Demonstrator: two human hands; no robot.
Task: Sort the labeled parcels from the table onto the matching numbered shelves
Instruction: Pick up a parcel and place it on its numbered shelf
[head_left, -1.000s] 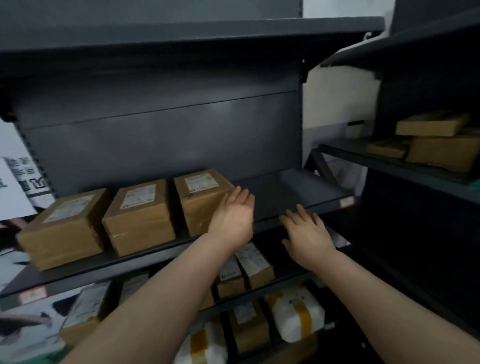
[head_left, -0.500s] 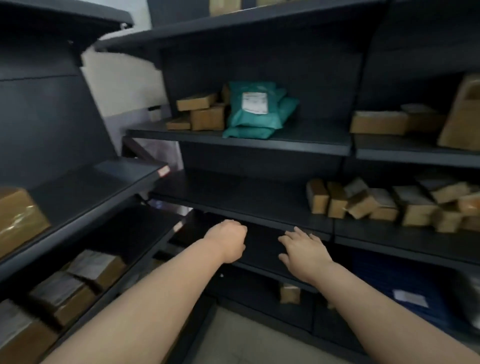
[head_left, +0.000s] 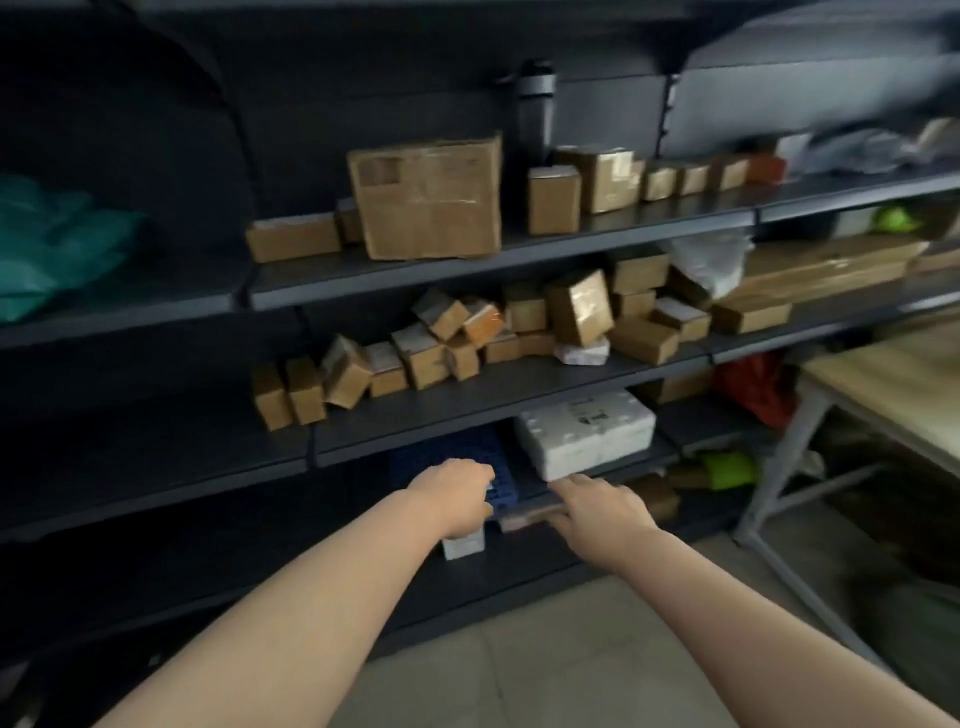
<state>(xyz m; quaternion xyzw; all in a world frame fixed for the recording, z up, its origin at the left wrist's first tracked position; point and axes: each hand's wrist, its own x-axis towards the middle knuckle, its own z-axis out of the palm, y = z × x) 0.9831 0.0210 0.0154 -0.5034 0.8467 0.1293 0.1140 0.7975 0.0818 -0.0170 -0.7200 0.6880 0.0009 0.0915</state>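
Observation:
Dark metal shelves (head_left: 467, 410) fill the view, loaded with brown cardboard parcels. A large box (head_left: 426, 200) stands on the upper shelf, and several small boxes (head_left: 415, 358) lie jumbled on the middle one. My left hand (head_left: 457, 499) hangs in the air before the lower shelf, fingers loosely curled, holding nothing. My right hand (head_left: 602, 512) is beside it with its fingers stretched forward, also with nothing in it. The wooden table (head_left: 893, 395) shows at the right edge.
A white foam box (head_left: 587, 434) and a blue crate (head_left: 457, 462) sit on the lower shelf behind my hands. Green bags (head_left: 57, 244) lie at far left. A dark bottle (head_left: 537, 106) stands on the upper shelf. Pale floor lies below.
My view has swung right, from the shelf unit where my left hand touched a box, along the shelving towards the table. Both hands stayed out in front, holding nothing.

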